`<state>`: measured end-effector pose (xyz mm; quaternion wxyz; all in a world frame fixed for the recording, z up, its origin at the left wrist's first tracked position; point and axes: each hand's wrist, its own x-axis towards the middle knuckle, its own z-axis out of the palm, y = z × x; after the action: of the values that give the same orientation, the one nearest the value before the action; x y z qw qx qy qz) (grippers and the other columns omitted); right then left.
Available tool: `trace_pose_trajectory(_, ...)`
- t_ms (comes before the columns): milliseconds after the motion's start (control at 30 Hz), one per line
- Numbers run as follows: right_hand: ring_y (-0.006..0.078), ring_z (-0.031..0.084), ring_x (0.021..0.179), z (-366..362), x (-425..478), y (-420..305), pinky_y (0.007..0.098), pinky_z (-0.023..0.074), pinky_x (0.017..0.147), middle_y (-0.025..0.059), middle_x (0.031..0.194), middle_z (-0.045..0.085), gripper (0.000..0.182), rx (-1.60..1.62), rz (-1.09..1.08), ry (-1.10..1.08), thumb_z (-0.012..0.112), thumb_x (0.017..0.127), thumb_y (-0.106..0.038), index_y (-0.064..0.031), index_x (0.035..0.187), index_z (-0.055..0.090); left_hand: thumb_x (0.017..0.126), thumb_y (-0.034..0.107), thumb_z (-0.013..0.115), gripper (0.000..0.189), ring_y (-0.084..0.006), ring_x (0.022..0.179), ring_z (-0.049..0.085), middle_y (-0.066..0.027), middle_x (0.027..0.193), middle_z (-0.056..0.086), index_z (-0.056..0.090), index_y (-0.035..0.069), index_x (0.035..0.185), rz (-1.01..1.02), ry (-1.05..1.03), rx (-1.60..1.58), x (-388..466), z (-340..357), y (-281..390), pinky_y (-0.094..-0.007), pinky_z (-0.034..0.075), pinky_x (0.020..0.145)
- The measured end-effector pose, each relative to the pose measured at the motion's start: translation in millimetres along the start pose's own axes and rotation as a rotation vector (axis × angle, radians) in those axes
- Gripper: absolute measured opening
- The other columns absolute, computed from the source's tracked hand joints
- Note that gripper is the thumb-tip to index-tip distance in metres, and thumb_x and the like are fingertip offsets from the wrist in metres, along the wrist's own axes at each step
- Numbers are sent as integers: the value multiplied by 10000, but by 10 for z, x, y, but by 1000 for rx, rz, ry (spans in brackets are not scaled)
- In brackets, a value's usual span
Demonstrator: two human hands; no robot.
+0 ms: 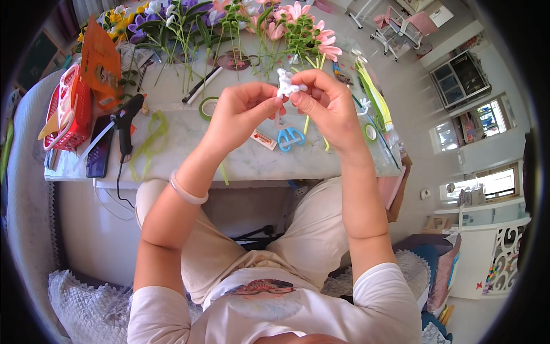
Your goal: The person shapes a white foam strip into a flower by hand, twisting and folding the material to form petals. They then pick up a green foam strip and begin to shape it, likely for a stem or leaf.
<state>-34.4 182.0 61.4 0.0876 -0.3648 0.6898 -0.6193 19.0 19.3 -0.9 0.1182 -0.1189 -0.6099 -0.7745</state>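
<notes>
Over the middle of the table, my left hand [247, 107] and my right hand [324, 101] pinch a small white fuzzy flower-like piece [287, 84] between their fingertips. It seems to be bent from chenille stems. A bangle is on my left forearm. Beneath my hands lie blue-handled scissors [291, 138] and a small printed strip [263, 139]. A roll of green tape [209, 108] rests beside my left hand. Another green tape roll [369, 132] is to the right of my right wrist, near a white chenille piece [364, 106].
Chenille flowers [296, 30] on green stems line the far side. At left are a red basket [71, 112], an orange packet [102, 64], a black glue gun [125, 122], a phone [99, 148] and tangled green ribbon [152, 137]. Yellow-green stems [374, 92] lie at right.
</notes>
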Motion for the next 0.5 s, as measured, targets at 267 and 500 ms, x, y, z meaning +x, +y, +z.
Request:
trace_pose_trajectory(267,54,566,735,50,-46,231,210,450,654,11,782,615,139,-33,-113,56,669,843,-116,-7,870,588,773,65,667,81,-69,588,546,-34,676,626,619,5,800,114,200,329,-61,131,29,-223,425,547)
trace_pose_trajectory(500,53,554,698,176,-117,270,204,434,616,11,767,609,154,-53,-114,155,677,840,-127,-1,862,592,711,83,671,95,-148,541,501,-58,674,580,601,52,768,560,381,1013,-43,140,-31,-287,407,542)
